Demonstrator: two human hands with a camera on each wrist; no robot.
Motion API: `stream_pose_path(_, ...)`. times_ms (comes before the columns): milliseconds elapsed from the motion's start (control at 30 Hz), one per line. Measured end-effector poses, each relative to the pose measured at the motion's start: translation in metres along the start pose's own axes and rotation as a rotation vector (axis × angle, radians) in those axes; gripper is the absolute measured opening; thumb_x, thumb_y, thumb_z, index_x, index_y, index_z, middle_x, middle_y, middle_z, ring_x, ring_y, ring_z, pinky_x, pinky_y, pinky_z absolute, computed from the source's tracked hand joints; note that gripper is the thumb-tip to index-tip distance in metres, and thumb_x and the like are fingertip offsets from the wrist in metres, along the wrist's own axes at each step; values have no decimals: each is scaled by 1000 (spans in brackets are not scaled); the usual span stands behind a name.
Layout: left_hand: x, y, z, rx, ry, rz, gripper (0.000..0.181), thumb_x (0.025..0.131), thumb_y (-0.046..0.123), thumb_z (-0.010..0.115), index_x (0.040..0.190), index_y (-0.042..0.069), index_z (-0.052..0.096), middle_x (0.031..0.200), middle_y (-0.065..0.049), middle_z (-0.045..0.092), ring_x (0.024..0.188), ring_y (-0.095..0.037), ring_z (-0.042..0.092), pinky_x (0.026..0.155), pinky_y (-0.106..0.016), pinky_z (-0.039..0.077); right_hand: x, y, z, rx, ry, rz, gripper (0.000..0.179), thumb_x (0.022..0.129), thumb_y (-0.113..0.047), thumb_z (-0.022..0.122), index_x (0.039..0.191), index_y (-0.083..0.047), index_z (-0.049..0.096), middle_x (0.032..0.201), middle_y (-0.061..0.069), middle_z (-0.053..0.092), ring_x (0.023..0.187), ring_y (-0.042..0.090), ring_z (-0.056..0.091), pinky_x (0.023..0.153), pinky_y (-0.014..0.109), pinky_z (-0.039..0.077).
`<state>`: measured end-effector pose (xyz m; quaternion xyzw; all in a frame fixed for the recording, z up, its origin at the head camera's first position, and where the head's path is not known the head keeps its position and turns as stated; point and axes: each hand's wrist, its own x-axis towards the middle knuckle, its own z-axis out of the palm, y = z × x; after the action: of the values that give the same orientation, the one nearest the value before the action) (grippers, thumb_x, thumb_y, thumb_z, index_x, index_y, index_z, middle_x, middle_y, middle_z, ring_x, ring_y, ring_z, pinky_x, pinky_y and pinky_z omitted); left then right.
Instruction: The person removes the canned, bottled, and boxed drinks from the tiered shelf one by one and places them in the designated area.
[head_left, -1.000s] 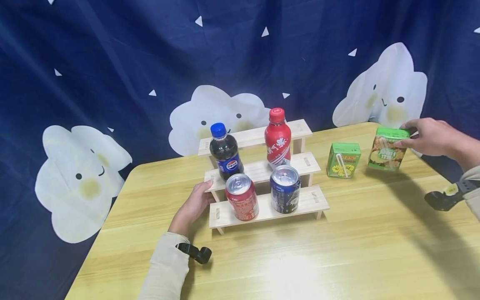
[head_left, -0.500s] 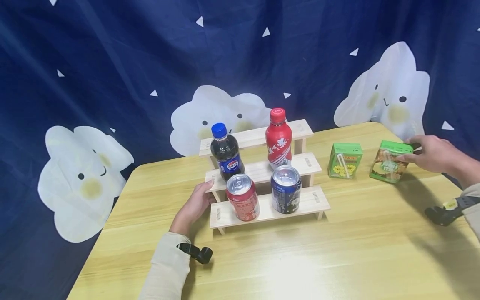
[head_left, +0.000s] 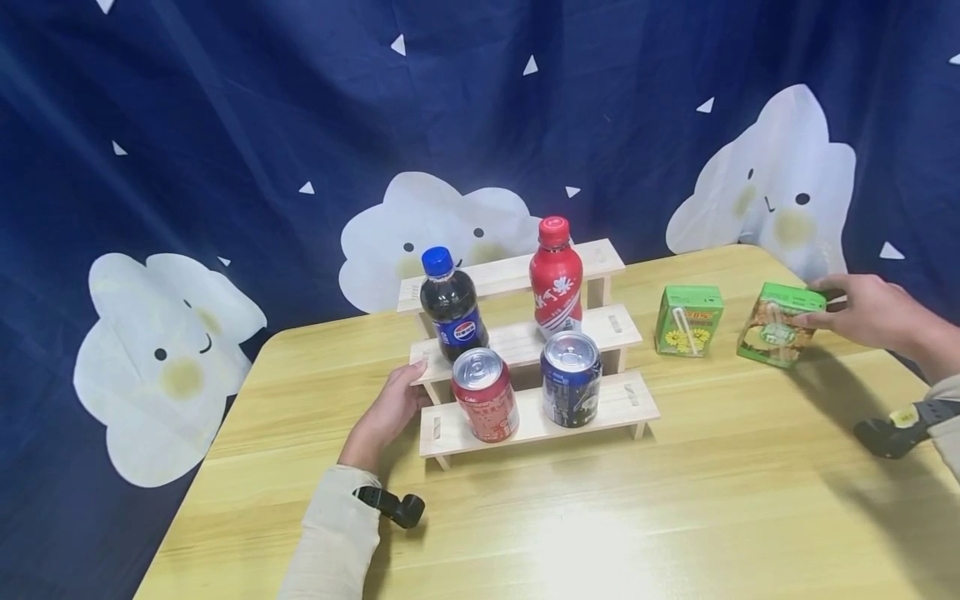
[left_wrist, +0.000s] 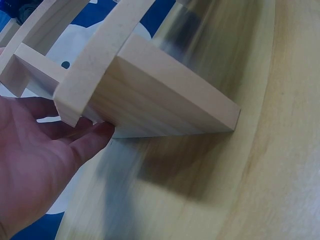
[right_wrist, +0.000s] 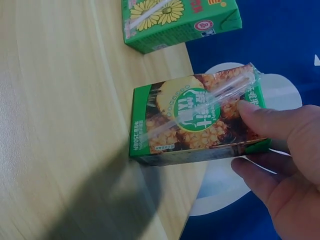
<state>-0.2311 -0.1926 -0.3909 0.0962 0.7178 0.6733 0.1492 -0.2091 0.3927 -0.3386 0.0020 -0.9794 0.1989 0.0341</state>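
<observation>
At the right of the head view my right hand (head_left: 873,312) pinches the top of a green pineapple juice box (head_left: 780,325), thumb on its printed front. In the right wrist view the box (right_wrist: 195,117) has its lower end right at the tabletop, with a wrapped straw across its face. Beside it stands another green drink carton (head_left: 688,323) with yellow flowers. My left hand (head_left: 390,408) holds the left end of the middle step of a three-tier wooden rack (head_left: 517,342). The left wrist view shows fingers (left_wrist: 92,140) under that step's end.
On the middle step stand a blue-capped Pepsi bottle (head_left: 453,312) and a red bottle (head_left: 557,279). A red Coke can (head_left: 487,408) and a dark blue can (head_left: 572,387) occupy the front step. A navy cloud-print curtain (head_left: 300,100) hangs behind the table (head_left: 712,483).
My right hand has lowered the pineapple juice box to the tabletop beside the flowered carton, then nearly stopped. My left hand keeps its place on the rack.
</observation>
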Motion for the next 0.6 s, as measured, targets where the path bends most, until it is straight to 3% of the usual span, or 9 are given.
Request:
stream_pose_path(267, 0, -1, 0, -15, 1, 2, 52, 98, 24, 27, 133, -13, 37, 107, 0, 61, 99, -15, 58, 94, -42, 43, -1, -20, -6, 30, 96, 47, 64, 89, -38, 60, 122, 16, 46, 118, 41, 49, 104, 56, 51, 79, 62, 42)
stream_pose_path(467, 0, -2, -1, -1, -2, 4, 53, 99, 25, 27, 133, -13, 37, 109, -1, 61, 101, -14, 57, 94, -40, 43, 4, -44, -10, 103, 134, 29, 66, 90, -42, 56, 126, 12, 47, 120, 39, 49, 109, 55, 48, 85, 61, 38)
stream_pose_path(567, 0, -2, 0, 0, 3, 1, 53, 99, 26, 27, 134, -12, 37, 113, -4, 60, 102, -15, 57, 95, -41, 42, 7, -57, -9, 134, 131, 2, 65, 90, -42, 56, 129, 10, 47, 121, 38, 50, 110, 54, 49, 84, 52, 44)
stream_pose_path(600, 0, -1, 0, -1, 4, -1, 53, 98, 26, 27, 134, -12, 37, 113, -4, 60, 103, -15, 57, 96, -42, 42, 8, -62, -9, 151, 133, -10, 65, 90, -41, 57, 129, 9, 47, 121, 38, 50, 110, 53, 49, 81, 43, 48)
